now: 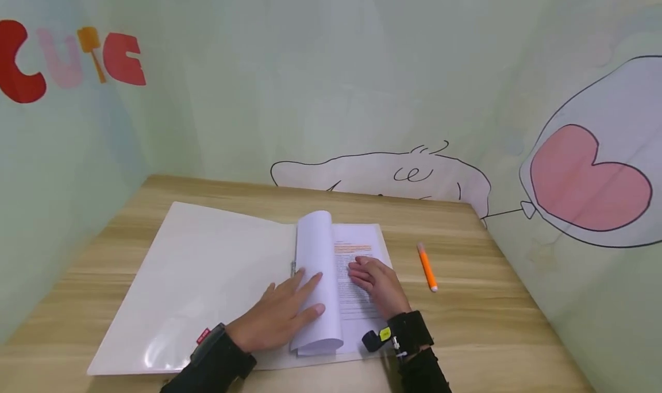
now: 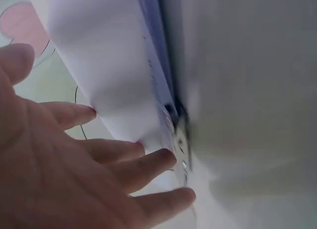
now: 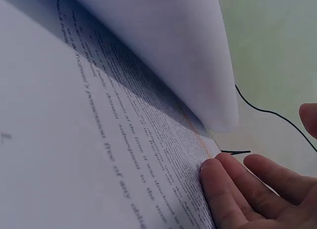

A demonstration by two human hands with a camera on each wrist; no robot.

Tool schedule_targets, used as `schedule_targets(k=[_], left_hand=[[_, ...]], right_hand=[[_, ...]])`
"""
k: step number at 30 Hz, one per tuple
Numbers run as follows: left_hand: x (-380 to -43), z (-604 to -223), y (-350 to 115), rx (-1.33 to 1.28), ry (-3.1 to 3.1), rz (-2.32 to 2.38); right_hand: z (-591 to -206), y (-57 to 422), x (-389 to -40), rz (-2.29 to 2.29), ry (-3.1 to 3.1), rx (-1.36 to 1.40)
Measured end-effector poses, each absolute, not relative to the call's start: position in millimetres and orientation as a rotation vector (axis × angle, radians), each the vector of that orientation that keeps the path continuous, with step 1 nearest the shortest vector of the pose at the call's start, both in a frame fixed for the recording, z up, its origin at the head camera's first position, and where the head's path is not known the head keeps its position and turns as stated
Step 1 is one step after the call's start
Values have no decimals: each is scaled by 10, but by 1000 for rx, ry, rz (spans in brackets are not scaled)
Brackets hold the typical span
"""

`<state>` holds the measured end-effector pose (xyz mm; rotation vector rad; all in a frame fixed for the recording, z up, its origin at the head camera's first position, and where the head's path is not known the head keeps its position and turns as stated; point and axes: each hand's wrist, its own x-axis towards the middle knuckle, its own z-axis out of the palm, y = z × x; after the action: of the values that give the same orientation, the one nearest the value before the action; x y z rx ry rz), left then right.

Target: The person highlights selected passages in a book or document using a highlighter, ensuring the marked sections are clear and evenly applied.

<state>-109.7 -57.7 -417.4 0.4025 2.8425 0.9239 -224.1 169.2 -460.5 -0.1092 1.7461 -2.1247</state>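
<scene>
A white folder [image 1: 207,266] lies spread on the table, its bare cover to the left. Several sheets [image 1: 316,255] are curled over toward the left beside the folder's metal clip [image 2: 181,142]. My left hand [image 1: 281,318] rests against this curl with its fingers spread and fairly straight. Under the curl, on the right, lies a printed page [image 1: 349,304] with orange-highlighted lines near its top. My right hand [image 1: 380,284] is over that page with fingers loosely bent; in the right wrist view its fingertips [image 3: 213,172] are at the paper. Nothing is gripped in it.
An orange marker [image 1: 427,268] lies on the wooden table [image 1: 481,335], right of the folder. Behind the table stands a pale green wall [image 1: 331,83] with cartoon drawings. Another wall with coloured letters [image 1: 124,60] borders the left side.
</scene>
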Motion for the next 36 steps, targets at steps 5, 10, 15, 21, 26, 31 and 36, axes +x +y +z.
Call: schedule_targets(k=[5, 10, 15, 21, 26, 31, 36], left_hand=[[-1323, -4144, -406, 461, 2773, 964], [-1464, -4141, -294, 493, 2696, 963], [-1487, -4235, -187, 534, 2674, 1045], [-1445, -4238, -61, 552, 2677, 1110], [-1425, -4214, -39, 560, 2592, 1223], [-1302, -4103, -120, 583, 2569, 1151], [-1160, -3824, -512, 374, 2954, 950]], right_hand=[[-4618, 1681, -2238, -2118, 1775, -129], [-4668, 1666, -2223, -2116, 1785, -115], [-4658, 1700, -2150, -2076, 1812, -146], [-4492, 1903, -2161, -1946, 2097, -156], [-4408, 2121, -2292, -2034, 2145, 60], [-4392, 2337, -2387, -2062, 2189, 158], [-4324, 2573, -2395, -2066, 2145, 179]])
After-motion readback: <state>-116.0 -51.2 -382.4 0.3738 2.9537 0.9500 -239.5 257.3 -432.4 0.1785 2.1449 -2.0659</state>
